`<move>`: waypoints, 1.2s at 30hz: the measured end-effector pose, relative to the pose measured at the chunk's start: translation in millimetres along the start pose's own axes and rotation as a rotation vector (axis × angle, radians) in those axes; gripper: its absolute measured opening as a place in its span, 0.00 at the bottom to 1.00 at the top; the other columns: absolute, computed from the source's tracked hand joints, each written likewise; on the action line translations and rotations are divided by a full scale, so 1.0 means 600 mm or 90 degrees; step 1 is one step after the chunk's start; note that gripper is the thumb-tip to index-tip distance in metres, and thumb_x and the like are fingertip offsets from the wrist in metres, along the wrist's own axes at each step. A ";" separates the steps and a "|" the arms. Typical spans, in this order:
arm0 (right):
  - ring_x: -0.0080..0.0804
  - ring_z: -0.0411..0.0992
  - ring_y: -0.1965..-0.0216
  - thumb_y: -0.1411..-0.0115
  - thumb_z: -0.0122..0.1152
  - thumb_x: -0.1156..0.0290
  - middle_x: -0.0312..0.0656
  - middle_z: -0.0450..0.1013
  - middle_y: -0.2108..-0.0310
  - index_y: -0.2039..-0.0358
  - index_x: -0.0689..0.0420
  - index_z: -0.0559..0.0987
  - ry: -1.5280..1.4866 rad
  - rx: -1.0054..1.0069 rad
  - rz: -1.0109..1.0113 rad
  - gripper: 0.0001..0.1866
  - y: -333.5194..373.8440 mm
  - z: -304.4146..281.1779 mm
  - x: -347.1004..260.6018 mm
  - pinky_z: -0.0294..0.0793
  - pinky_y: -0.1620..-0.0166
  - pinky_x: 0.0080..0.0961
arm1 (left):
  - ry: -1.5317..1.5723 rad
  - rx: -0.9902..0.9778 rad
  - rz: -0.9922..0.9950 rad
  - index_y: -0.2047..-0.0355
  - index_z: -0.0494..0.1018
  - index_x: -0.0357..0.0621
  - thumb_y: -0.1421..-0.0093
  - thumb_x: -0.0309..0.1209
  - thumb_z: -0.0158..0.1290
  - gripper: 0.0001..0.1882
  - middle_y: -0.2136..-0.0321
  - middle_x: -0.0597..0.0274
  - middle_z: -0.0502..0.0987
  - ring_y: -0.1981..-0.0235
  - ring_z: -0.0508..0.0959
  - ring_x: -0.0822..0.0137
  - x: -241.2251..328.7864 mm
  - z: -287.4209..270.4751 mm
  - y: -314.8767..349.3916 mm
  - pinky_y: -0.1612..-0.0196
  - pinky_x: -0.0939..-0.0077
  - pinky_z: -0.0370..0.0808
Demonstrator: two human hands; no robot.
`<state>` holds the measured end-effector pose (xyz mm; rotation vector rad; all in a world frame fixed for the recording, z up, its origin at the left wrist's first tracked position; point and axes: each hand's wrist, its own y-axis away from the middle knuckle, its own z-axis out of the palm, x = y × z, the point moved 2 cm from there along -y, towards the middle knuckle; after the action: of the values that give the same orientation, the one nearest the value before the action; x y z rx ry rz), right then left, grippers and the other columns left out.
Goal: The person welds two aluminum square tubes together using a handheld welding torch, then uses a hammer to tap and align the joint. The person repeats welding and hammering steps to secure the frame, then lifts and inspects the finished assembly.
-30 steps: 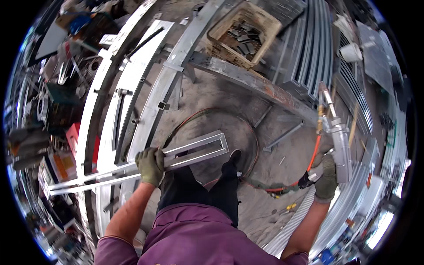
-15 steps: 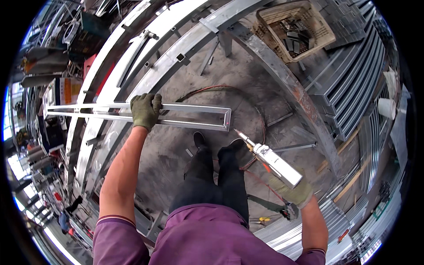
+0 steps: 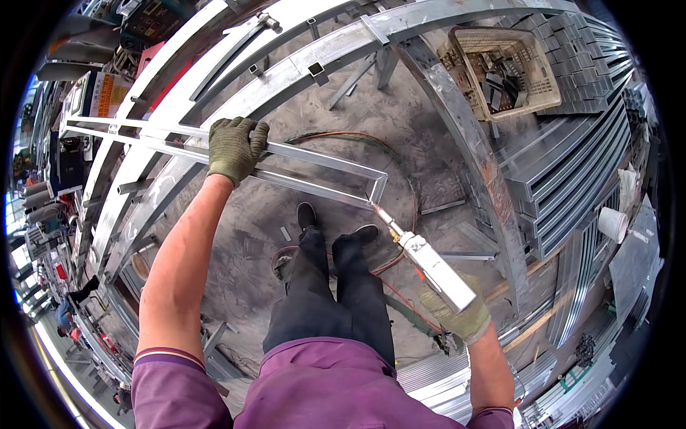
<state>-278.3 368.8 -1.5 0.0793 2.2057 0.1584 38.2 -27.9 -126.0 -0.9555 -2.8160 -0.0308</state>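
Purple shirt [image 3: 321,386] at the bottom, dark trousers [image 3: 332,322] below it, both shoes [image 3: 306,216] on the grey floor [image 3: 250,286].

Right hand [image 3: 459,311], gloved, out to the right: has hold of the back end of a silver hand tool [image 3: 437,272]; fingers mostly hidden by the tool's body, so how tightly they close can't be told. Tool points up and left, away from the body.

Left hand [image 3: 236,151], also gloved: fingers curled over a long, narrow metal frame [image 3: 323,159], covering part of both long bars.

Key relation: frame's long axis runs left to right, dipping toward the right. Short end bar lies right of the left-hand grip; the longer stretch runs off left. Tool tip sits at the near corner of that end, slantwise to the frame; touching or just off, can't tell. By eye neither hand is clearly nearer the corner.

Beyond: a hose [image 3: 350,134] looped on the floor, heavy metal rails [image 3: 282,89] passing under the frame, a crate [image 3: 541,91] of dark offcuts, stacked metal lengths [image 3: 579,179], a white bucket [image 3: 613,224].
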 end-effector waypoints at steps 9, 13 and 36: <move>0.43 0.86 0.59 0.41 0.77 0.72 0.44 0.86 0.58 0.51 0.58 0.87 -0.027 -0.018 0.041 0.18 0.011 0.006 0.003 0.85 0.56 0.36 | -0.009 -0.012 -0.011 0.61 0.85 0.48 0.28 0.46 0.53 0.18 0.64 0.53 0.85 0.57 0.81 0.44 0.000 -0.001 0.000 0.46 0.49 0.71; 0.42 0.86 0.60 0.39 0.77 0.73 0.46 0.86 0.60 0.50 0.62 0.86 0.036 -0.014 -0.021 0.18 0.005 0.003 -0.004 0.84 0.56 0.34 | -0.009 -0.017 -0.013 0.61 0.85 0.48 0.28 0.46 0.53 0.18 0.64 0.54 0.85 0.57 0.81 0.44 0.002 -0.001 -0.002 0.46 0.49 0.71; 0.44 0.86 0.61 0.42 0.78 0.73 0.46 0.85 0.60 0.52 0.61 0.87 0.061 -0.015 -0.008 0.17 -0.016 0.005 -0.020 0.85 0.58 0.37 | -0.003 -0.016 -0.022 0.60 0.86 0.48 0.28 0.47 0.53 0.18 0.63 0.54 0.85 0.56 0.80 0.44 0.005 -0.004 0.000 0.45 0.49 0.70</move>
<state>-268.4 358.5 5.1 0.0464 2.2988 0.1846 36.4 -26.2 -123.0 -0.9130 -2.8437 -0.0684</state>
